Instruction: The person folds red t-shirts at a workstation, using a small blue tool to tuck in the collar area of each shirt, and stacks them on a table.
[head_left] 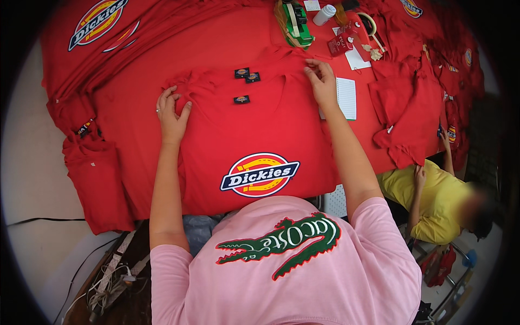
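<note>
In front of me a red T-shirt point(254, 130) lies spread out, face up, with a yellow, blue and white logo on its chest. Small dark neck labels point(241, 73) show in several layers, so more than one shirt is stacked here. At the shirt's left shoulder rests my left hand point(173, 115), thumb apart from its bent fingers. My right hand point(323, 84) touches the cloth by the right shoulder, its fingers and thumb slightly apart. Neither hand shows a firm hold on the fabric.
Beyond my right hand lie a white notepad point(346, 99), a green tape dispenser point(299, 27), a white bottle point(324, 15) and a tape roll point(368, 24). More red shirts point(100, 179) hang over the table's left edge. A person in yellow point(422, 195) is at the right.
</note>
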`<state>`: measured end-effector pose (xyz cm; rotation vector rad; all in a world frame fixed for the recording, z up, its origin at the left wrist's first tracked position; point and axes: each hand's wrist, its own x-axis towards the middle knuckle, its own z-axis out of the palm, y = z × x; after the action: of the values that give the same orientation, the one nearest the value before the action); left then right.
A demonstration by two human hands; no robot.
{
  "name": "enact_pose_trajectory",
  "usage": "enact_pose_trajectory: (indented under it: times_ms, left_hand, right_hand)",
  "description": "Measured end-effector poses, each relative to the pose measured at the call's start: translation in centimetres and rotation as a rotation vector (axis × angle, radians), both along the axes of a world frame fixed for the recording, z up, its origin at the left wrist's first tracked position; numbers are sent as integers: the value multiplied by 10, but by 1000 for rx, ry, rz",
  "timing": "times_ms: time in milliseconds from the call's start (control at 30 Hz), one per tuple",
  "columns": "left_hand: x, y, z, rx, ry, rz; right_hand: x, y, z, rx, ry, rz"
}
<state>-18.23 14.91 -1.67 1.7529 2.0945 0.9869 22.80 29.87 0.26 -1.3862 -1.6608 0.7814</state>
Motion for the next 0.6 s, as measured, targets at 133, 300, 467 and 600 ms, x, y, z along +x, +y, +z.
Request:
enact_pose_trajectory:
  times_ms: [133, 300, 467, 600]
  left_hand:
    - [-14, 10, 14, -117, -101, -20]
    - [-20, 16, 15, -162, -48, 72]
    - [-8, -12, 6, -102, -588, 302]
    - [-5, -97, 16, -264, -886, 413]
  right_hand:
    - [23, 1, -13, 87, -285, 137]
    - [12, -4, -10, -151, -117, 127]
    - [22, -25, 0, -381, -14, 1]
    - [65, -110, 18, -346, -149, 67]
